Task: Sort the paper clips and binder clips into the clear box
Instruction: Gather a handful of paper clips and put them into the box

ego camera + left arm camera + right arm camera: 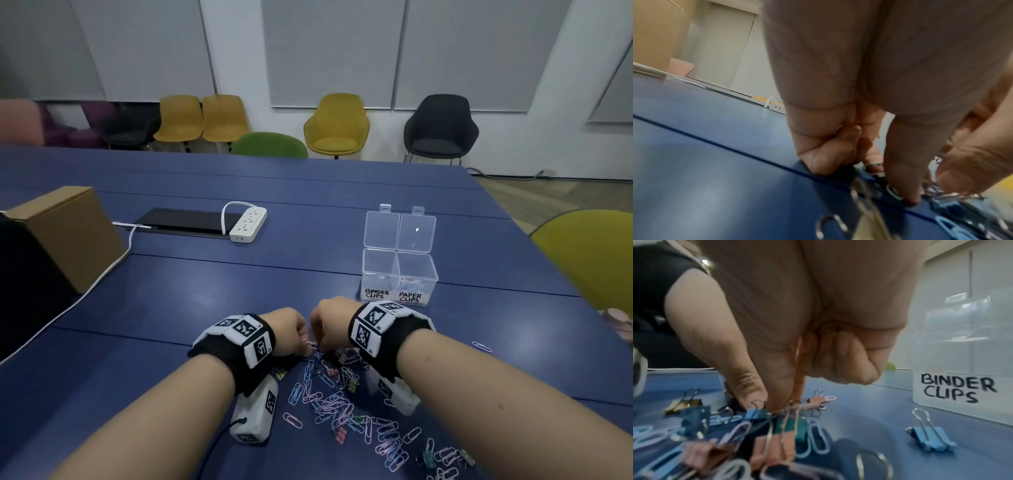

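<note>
- We are working at a big blue table (342,212), and most of the job is still waiting for us.
- The clear box (399,270) is standing open, just past our hands. It has two rooms, one marked BINDER CLIPS (955,387) and one marked PAPER CLIPS (410,296).
- We are seeing a small bunch of paper clips already lying in the paper clip room. The binder clip room is looking almost bare; we cannot tell if anything is in it.
- A big messy pile of clips (346,407) is still lying on the table close to us, with paper clips and binder clips mixed together.
- Our left hand (289,330) is curling its fingers down at the far edge of the pile. We cannot tell if it is holding a clip.
- Our right hand (330,318) is right beside it, pinching down with thumb and finger into a knot of binder clips (777,417). We cannot tell which one it has.
- One blue binder clip (931,437) is lying alone near the box.
</note>
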Available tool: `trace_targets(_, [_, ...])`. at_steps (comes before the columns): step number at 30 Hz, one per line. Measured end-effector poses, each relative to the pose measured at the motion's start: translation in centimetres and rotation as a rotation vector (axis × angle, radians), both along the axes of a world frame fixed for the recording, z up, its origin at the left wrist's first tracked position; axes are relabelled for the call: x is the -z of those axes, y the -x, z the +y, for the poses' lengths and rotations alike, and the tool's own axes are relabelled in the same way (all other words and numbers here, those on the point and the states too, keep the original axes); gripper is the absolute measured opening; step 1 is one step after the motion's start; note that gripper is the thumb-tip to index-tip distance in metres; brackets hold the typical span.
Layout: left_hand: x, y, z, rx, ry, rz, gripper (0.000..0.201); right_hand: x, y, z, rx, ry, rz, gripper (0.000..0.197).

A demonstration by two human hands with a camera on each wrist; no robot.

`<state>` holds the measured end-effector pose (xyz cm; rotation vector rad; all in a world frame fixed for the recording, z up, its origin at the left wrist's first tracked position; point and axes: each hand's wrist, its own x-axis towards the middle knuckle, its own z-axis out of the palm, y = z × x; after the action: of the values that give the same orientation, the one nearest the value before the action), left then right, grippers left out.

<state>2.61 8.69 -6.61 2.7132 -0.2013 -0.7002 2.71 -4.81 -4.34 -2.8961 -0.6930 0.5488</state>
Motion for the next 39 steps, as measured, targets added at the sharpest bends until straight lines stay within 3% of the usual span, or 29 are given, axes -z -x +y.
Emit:
trace_targets(1, [-0.1,0.1,0.0,0.014,-0.01,0.003,0.026,0.0,0.1,0.0,-0.006,0.005,-0.003,0.004])
trace_targets(6, [-1.1,0.5,0.2,0.04,0.016,0.048,0.013,0.6,0.7,-0.7,0.044,0.061,0.01,0.027])
trace_targets(7, [-1.2,0.6,0.1,-0.01,0.078,0.084,0.012,0.4,0.9,-1.0,0.048,0.052,0.021,0.029])
trace_targets(9, [-1.3,1.1,0.1,-0.233,0.384,0.205,0.012,-0.4,1.5,-2.1,0.104,-0.02,0.077,0.025])
trace_targets(10, [-1.2,1.3,0.1,-0.373,0.588,0.264,0.015,-0.7,1.8,-2.7,0.177,-0.122,0.135,0.02])
trace_targets(12, [-1.0,1.4,0.3,-0.559,0.955,0.375,0.023,-0.9,2.3,-4.3,0.435,-0.528,0.366,0.021])
trace_targets(14, [-1.2,1.7,0.5,-0.638,1.247,0.459,0.023,-0.8,2.6,-6.0,0.679,-1.01,0.609,0.024])
trace_targets(16, [-1.7,2.1,0.4,-0.694,1.482,0.513,0.015,-0.7,3.0,-7.6,0.753,-1.361,0.793,0.023])
trace_targets(19, [-2.0,2.6,-0.1,-0.742,1.65,0.545,0.013,-0.3,3.7,-9.2,0.808,-1.752,0.903,0.023])
trace_targets(22, [-1.8,2.5,-0.7,-0.821,1.598,0.54,0.027,0.8,4.0,-10.0,0.945,-1.867,0.858,0.029])
trace_targets(24, [-1.8,2.6,-1.0,-0.84,1.533,0.541,0.029,1.1,4.0,-10.2,1.016,-1.804,0.841,0.029])
trace_targets(27, [-2.0,3.3,-1.0,-0.828,1.49,0.561,0.013,1.1,4.4,-10.3,0.971,-1.492,0.766,0.028])
trace_targets(30, [-2.4,3.7,-1.2,-0.804,1.409,0.571,0.009,0.5,4.9,-10.6,0.756,-0.977,0.514,0.024])
trace_targets(34, [-2.2,3.7,-3.3,-0.661,1.087,0.466,0.043,-0.7,4.7,-10.7,0.327,-0.279,0.117,0.02])
trace_targets(39, [-2.6,3.7,-6.6,-0.421,0.735,0.309,0.048,-1.3,4.6,-10.2,0.116,0.018,0.022,0.025])
